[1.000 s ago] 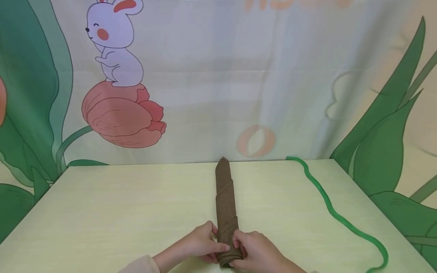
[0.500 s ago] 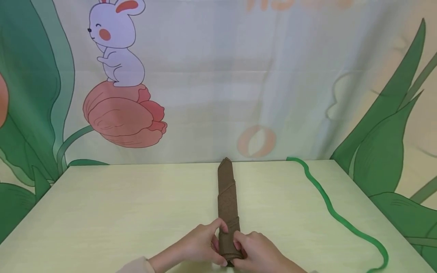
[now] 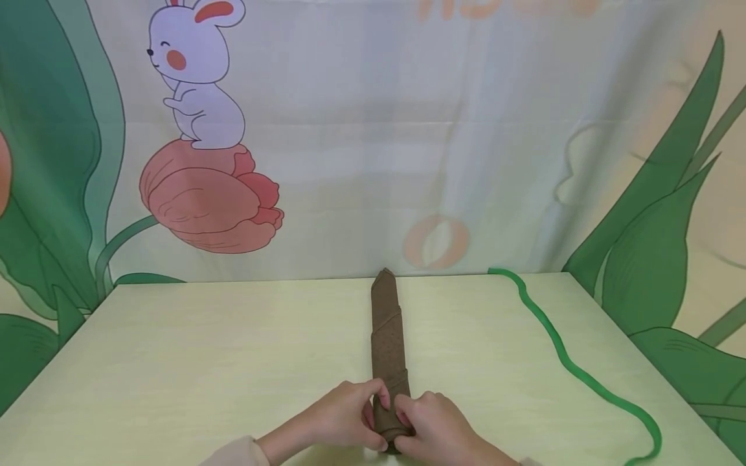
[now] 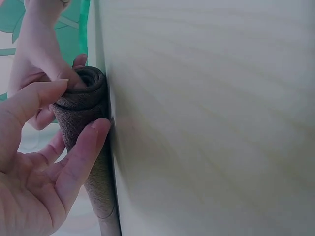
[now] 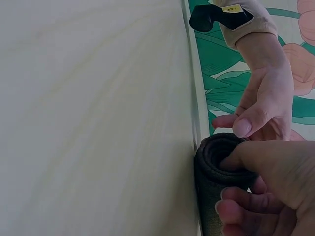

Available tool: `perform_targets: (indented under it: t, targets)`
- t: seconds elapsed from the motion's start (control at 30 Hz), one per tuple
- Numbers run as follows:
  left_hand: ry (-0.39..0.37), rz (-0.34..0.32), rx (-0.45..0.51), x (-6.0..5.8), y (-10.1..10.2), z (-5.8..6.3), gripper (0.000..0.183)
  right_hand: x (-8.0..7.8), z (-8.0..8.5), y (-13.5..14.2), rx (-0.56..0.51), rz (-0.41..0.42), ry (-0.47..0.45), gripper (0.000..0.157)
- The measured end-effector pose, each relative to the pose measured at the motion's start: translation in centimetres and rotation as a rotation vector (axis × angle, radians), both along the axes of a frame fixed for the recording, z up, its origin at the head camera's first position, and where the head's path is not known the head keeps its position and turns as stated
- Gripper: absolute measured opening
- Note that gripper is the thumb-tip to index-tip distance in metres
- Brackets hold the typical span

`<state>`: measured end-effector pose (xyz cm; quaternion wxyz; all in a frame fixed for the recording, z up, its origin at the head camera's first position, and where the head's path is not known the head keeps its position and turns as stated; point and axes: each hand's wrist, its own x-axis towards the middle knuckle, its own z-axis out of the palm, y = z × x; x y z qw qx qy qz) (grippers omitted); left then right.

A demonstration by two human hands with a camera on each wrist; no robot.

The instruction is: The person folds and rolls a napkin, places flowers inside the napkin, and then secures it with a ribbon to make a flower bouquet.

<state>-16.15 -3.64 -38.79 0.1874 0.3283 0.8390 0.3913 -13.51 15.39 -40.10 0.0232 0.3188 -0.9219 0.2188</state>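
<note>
A brown cloth rolled into a long tapering tube (image 3: 387, 343) lies lengthwise on the table, its pointed end at the back edge. My left hand (image 3: 344, 417) holds the near end from the left, thumb by the end and index finger bent over the top. From the right, my right hand (image 3: 440, 427) pinches that same end. In the right wrist view, the right thumb goes inside the open mouth of the rolled cloth (image 5: 209, 196), fingers curled outside it. The left wrist view shows the left thumb at the rim of the rolled cloth (image 4: 74, 123) and fingers along its side.
A wavy green ribbon (image 3: 559, 343) runs down the right side of the pale table (image 3: 221, 362). Behind the table hangs a printed curtain (image 3: 350, 129) with a rabbit and a tulip. A dark band (image 5: 221, 17) sits on the left sleeve.
The left thumb has slid down to the near end, and the left index finger has come over the top of the roll. The rolled cloth has shifted slightly right; the right hand keeps its pinch.
</note>
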Motion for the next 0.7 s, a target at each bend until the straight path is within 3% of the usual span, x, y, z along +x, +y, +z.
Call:
perform_targets:
  t: [0.1,0.17,0.33,0.4,0.57,0.7]
  targets:
    - [-0.005,-0.002,-0.004,0.0,0.0,0.0,0.038,0.0,0.0,-0.1,-0.004,-0.006,0.0,0.027]
    - [-0.024,-0.002,-0.004,-0.1,-0.1,-0.1,0.037,-0.1,0.1,0.0,-0.022,0.01,-0.055,0.029]
    - [-0.106,0.002,0.023,-0.4,-0.5,-0.4,0.019,-0.5,0.3,1.2,-0.199,0.089,-0.341,0.027]
    - [-0.126,0.007,0.033,-0.5,-0.5,-0.3,0.013,-0.9,0.3,1.9,-0.284,0.114,-0.412,0.02]
    - [-0.135,0.021,0.027,-0.5,-0.4,-0.1,0.014,-1.4,0.0,2.4,-0.364,0.127,-0.381,0.016]
    - [-0.073,0.018,-0.013,-0.5,-0.1,-0.2,0.019,-1.6,-0.2,2.2,-0.339,0.114,-0.367,0.018]
